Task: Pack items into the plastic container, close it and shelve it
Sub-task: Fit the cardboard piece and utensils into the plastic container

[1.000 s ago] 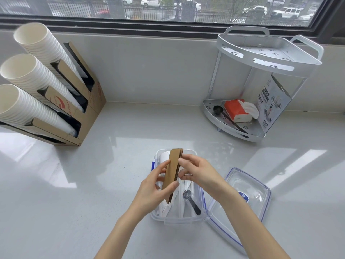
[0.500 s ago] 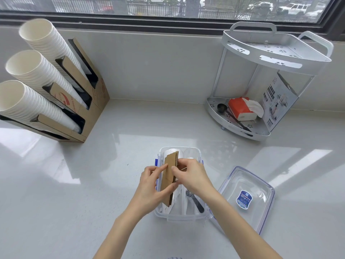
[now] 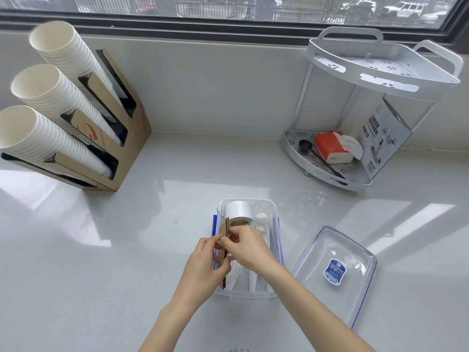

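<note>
A clear plastic container (image 3: 276,217) with blue side clips stands open on the white counter. Inside it lie a white tape roll (image 3: 238,210), a small clear cup (image 3: 262,212) and white plastic pieces. A flat brown cardboard piece (image 3: 224,231) stands on edge along the container's left wall. My left hand (image 3: 204,268) pinches its lower part and my right hand (image 3: 247,247) grips its upper edge. The container's clear lid (image 3: 335,270), with a blue label, lies upside down to the right.
A white two-tier corner shelf (image 3: 375,72) stands at the back right; its lower tier holds an orange tissue pack (image 3: 330,147), a black scoop (image 3: 304,146) and a printed box (image 3: 383,138). A cardboard holder of paper cups (image 3: 50,110) stands at the left.
Both hands have lowered the cardboard piece deeper into the container's left side. The tape roll and the clear cup now show behind it.
</note>
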